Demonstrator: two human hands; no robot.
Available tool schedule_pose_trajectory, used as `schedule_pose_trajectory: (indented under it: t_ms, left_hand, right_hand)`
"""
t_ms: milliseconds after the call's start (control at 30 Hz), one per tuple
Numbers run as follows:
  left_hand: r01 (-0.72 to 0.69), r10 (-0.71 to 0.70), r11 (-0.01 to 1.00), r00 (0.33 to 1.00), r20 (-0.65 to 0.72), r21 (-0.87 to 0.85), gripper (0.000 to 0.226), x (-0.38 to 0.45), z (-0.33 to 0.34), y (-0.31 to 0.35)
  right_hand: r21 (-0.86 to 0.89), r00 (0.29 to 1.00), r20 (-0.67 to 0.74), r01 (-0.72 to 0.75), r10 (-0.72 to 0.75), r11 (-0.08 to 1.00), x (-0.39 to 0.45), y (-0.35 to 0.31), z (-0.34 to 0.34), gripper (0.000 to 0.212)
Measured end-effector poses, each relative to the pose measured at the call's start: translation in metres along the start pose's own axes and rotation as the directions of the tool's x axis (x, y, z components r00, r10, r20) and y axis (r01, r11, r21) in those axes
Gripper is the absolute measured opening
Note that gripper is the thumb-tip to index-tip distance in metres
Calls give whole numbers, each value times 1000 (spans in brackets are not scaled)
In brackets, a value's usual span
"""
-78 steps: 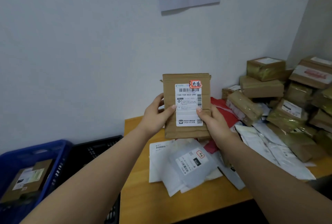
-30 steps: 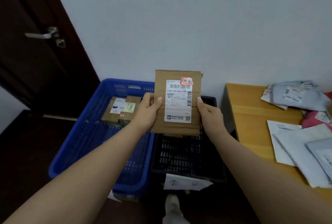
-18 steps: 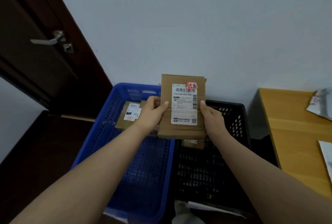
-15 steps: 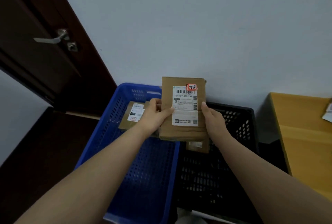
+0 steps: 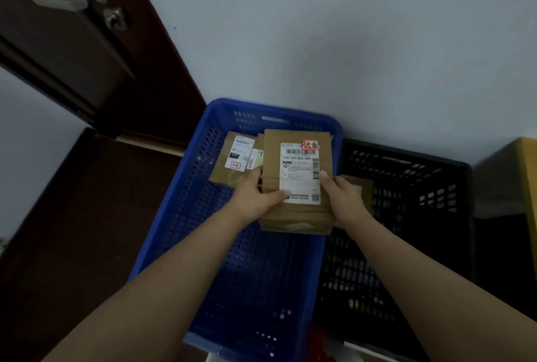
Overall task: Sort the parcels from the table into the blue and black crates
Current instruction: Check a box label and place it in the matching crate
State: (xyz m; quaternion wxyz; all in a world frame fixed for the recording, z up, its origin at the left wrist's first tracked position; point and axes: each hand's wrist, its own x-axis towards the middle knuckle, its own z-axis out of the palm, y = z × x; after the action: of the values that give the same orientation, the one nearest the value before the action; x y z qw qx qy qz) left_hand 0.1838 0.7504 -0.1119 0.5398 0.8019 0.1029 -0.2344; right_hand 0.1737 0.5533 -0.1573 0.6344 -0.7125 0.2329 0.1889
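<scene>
Both forearms reach forward over the crates. The left hand [image 5: 258,199] and right hand [image 5: 344,197] pinch the brown parcel [image 5: 296,184] by its side edges, label up. It now sits lower than a moment ago, over the blue crate [image 5: 186,216] near the black crate [image 5: 436,216]; beyond lies another parcel [image 5: 232,158], so a blue-crate drop looks likely

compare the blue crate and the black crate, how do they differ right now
The blue crate stands left, the black crate right. The blue crate shows a labelled brown parcel lying inside; the black crate shows only part of a brown parcel, mostly hidden behind the right hand. Both have perforated walls.
</scene>
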Motion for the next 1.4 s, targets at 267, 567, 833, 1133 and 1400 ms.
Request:
schedule_pose_trajectory:
  t_ms: [267,567,833,1133,1400]
  left_hand:
    - [97,-102,993,992,68,74,71,21,-62,-60]
    - [196,-226,943,970,87,268,77,24,-142,-129]
    - [-5,0,923,1000,14,385,89,49,-153,-131]
    - [-89,151,899,982,-112,428,80,125,-145,-117]
    - [-89,211,737,972,-104,670,82,169,-126,-126]
  right_hand:
    - [-137,995,-62,-86,78,987,-1,21,81,44]
    - [-98,974,4,-226,227,969,-4,52,197,40]
    - [-89,991,-3,-130,130,987,32,35,215,48]
    - [40,995,29,-97,96,994,137,13,221,51]
    - [-103,1000,15,-24,25,994,180,27,219,58]
